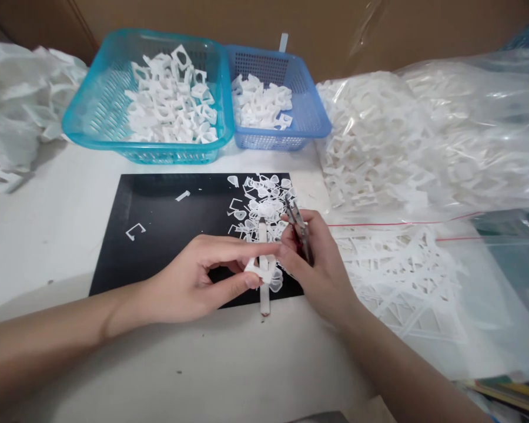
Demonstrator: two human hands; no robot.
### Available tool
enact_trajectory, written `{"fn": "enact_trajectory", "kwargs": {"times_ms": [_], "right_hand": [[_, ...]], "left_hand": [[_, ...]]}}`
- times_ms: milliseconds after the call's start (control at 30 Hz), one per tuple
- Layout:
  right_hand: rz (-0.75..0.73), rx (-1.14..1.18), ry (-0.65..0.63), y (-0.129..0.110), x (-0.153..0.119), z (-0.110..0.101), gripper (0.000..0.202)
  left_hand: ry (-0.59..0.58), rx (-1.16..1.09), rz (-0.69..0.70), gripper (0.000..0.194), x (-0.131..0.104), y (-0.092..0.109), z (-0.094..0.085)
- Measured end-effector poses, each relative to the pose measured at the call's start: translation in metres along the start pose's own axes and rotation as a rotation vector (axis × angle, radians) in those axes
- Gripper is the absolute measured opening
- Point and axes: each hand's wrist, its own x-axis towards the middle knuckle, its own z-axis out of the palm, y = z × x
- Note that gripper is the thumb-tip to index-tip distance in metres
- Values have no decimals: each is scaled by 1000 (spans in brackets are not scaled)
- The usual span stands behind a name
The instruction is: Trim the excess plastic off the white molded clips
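Note:
Between the thumb and fingers of my left hand [211, 271] is a small white plastic part [258, 270]. My right hand [320, 264] is closed around a pair of metal nippers [298, 222], whose jaws point away from me. The fingertips of both hands meet near the white part. Below them a narrow white stick with a dark tip [264, 301] lies across the front edge of a black mat [158, 235]. A pile of thin white plastic scraps [267, 197] covers the mat's right side, partly hidden by my hands.
Behind the mat stand a teal basket [92, 126] and a blue basket [306, 111], both holding white parts. Clear bags of white parts [379, 141] fill the right side, with white lattice pieces [401, 276] nearer me. Another bag [22, 100] sits at the left.

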Motion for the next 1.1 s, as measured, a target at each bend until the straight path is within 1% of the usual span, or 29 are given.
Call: {"fn": "enact_trajectory", "kwargs": {"times_ms": [33, 100, 167, 233, 333, 400, 500, 667, 800, 933, 1100], "right_hand": [[-41, -1, 1, 0, -1, -3, 27], [-112, -5, 19, -1, -3, -9, 17], [-206, -61, 37, -3, -5, -15, 12], [-298, -200, 22, -7, -6, -19, 12], [-401, -467, -12, -12, -5, -20, 7], [-457, -605, 2, -12, -5, -18, 8], [-545, -718, 52, -10, -6, -13, 11], [-619, -818, 100, -7, -8, -8, 14], [-671, -878, 154, -7, -8, -6, 18], [-737, -885, 201, -7, -9, -5, 18], [-752, -874, 202, -7, -8, -5, 19]], "left_hand": [[10, -38, -23, 41, -1, 0, 1], [42, -109, -80, 40, -1, -1, 1], [80, -150, -124, 39, -1, -3, 2], [103, -174, -164, 38, -1, -5, 2], [133, -199, -210, 39, -1, -5, 3], [155, -215, -209, 40, -1, -5, 3], [161, -231, -196, 40, -2, -5, 4], [140, -221, -218, 41, -2, -6, 4], [156, -185, -213, 41, -2, -6, 5], [178, -171, -233, 39, -2, -6, 6], [182, -225, -244, 39, -4, -5, 6]]}}
